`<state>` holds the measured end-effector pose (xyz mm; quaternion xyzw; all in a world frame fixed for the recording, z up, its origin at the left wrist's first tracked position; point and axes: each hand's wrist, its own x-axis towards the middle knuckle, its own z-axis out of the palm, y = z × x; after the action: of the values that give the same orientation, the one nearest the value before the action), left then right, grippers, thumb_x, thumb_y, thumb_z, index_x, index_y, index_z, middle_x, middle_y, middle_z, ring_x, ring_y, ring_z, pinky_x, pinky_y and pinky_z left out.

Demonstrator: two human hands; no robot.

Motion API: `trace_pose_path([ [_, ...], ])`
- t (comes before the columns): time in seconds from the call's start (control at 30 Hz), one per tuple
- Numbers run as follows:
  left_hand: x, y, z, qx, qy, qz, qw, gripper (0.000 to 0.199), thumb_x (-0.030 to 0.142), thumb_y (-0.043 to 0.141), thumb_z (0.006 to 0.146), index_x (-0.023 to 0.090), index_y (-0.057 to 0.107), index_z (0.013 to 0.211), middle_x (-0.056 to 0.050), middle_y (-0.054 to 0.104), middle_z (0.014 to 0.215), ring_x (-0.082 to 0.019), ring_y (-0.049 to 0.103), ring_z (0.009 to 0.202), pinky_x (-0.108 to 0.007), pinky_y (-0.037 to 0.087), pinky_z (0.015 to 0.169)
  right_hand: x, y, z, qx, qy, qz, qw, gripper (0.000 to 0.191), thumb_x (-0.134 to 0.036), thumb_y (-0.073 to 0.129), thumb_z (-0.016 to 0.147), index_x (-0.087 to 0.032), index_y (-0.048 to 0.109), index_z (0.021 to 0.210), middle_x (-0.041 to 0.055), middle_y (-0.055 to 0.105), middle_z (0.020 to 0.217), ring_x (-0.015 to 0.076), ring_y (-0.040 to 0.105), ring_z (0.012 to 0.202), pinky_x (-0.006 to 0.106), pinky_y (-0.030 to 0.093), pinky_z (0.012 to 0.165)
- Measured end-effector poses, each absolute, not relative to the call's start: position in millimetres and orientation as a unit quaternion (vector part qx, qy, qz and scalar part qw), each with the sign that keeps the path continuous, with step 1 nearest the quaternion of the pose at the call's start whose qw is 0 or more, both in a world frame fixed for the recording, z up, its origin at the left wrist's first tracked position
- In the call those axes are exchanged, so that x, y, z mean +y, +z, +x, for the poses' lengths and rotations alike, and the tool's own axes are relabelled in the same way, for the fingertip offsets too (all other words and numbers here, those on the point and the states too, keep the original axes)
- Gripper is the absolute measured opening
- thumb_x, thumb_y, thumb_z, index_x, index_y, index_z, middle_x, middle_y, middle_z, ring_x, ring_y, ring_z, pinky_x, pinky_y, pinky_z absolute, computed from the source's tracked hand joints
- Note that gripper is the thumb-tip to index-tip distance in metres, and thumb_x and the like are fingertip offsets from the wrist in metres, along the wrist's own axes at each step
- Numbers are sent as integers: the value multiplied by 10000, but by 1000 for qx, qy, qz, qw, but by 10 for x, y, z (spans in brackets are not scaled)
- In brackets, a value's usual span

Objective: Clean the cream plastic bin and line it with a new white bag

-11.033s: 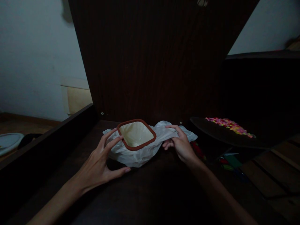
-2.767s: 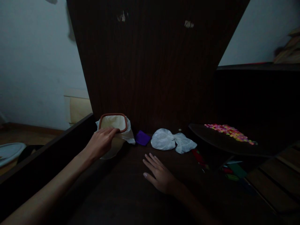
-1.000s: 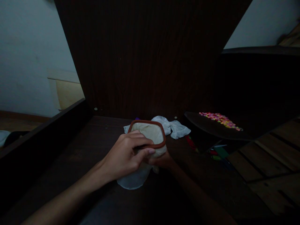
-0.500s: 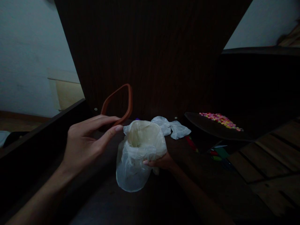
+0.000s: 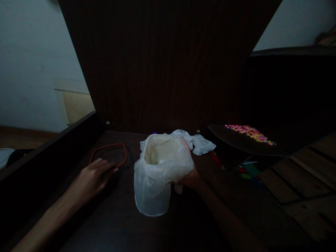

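Note:
A brown rounded rectangular ring [image 5: 125, 154], like the rim of a small bin, lies about flat on the dark surface at the left. My left hand [image 5: 93, 176] is at its near edge with the fingers closed together over it. In the middle a small bin lined with a thin white plastic bag [image 5: 154, 185] has its mouth facing up and towards me. The bag is folded over the rim and hangs loosely down the front. My right hand [image 5: 191, 175] grips the bin from its right side, the thumb up by the rim and the other fingers partly hidden under the bag.
Behind the bin lies a crumpled white plastic bag [image 5: 202, 144]. To the right, a dark corner shelf [image 5: 223, 134] carries a strip of small pink and yellow pieces [image 5: 250, 132]. A dark board [image 5: 168, 70] rises behind, and a raised edge [image 5: 52, 143] runs along the left.
My left hand has brought the brown ring down and left, from upright in the air to the surface. My right hand has shifted its grip up the bin's right side, thumb now near the rim.

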<state>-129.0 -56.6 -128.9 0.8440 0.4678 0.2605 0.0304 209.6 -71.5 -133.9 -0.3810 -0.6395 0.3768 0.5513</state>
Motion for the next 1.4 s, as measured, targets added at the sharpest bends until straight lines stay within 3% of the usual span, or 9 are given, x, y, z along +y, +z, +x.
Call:
trace_pose_path([
  [0.3,-691,-1441,-1358,409,179,888,109,292,378,512,1001,244,767,949,-56,746,932,-224,701,899,-302,572,821,-680,-1268,2237,-629,414,-337,565,1438,-665,928,465,-190,217,1621,206,469,1561,366,517,1392,461,456,1137],
  [0.4,-748,-1465,-1389,403,161,894,107,254,344,533,979,256,772,983,-55,750,995,-231,714,943,-321,573,903,-651,-1204,2296,-660,345,-344,572,1202,-703,859,581,-186,395,1562,168,404,1614,369,410,1471,479,374,1199],
  [0.5,-777,-1532,-1443,413,161,891,96,241,336,575,942,272,773,1065,-62,747,1138,-250,717,1052,-330,570,953,-625,-1075,2312,-704,226,-368,564,820,-546,835,717,-211,595,1426,133,484,1568,351,401,1478,514,301,1235],
  [0.6,-771,-1566,-1491,426,148,889,80,255,347,607,920,283,776,1100,-73,730,1233,-269,710,1120,-339,581,950,-629,-919,2292,-719,143,-394,554,451,-336,773,818,-249,723,1257,110,644,1411,311,572,1340,508,425,1148],
  [0.73,-724,-1395,-1445,426,149,890,65,277,466,631,924,289,786,1070,-75,749,1185,-289,719,1107,-385,572,990,-644,-749,2265,-740,102,-396,534,187,-222,730,845,-263,797,1014,75,775,1163,276,712,1114,472,533,1004],
  [0.93,-662,-855,-1092,410,245,874,92,409,523,567,971,265,659,1274,-72,683,1303,-264,677,1160,-372,547,1030,-560,-597,2248,-750,77,-373,541,176,-156,653,880,-239,803,921,39,807,921,221,753,862,387,592,836],
  [1.1,-627,-515,-721,387,307,857,147,536,561,607,937,230,564,1356,-104,632,1354,-287,647,1173,-388,592,932,-467,-404,2191,-749,87,-362,548,186,-151,628,894,-219,795,939,51,797,949,212,741,897,362,587,831],
  [1.3,-477,-288,-382,374,315,856,167,935,612,753,796,217,360,1547,-171,543,1478,-355,575,1288,-538,509,1059,-385,-143,2026,-737,90,-313,592,176,-134,635,896,-215,782,950,35,787,960,189,729,922,331,580,842],
  [1.4,-379,-201,-247,345,338,860,164,1113,587,829,716,215,255,1594,-179,454,1570,-368,534,1360,-507,494,1084,-396,-31,1876,-732,95,-278,615,160,-127,656,891,-217,775,950,25,781,965,185,727,932,325,583,852],
])
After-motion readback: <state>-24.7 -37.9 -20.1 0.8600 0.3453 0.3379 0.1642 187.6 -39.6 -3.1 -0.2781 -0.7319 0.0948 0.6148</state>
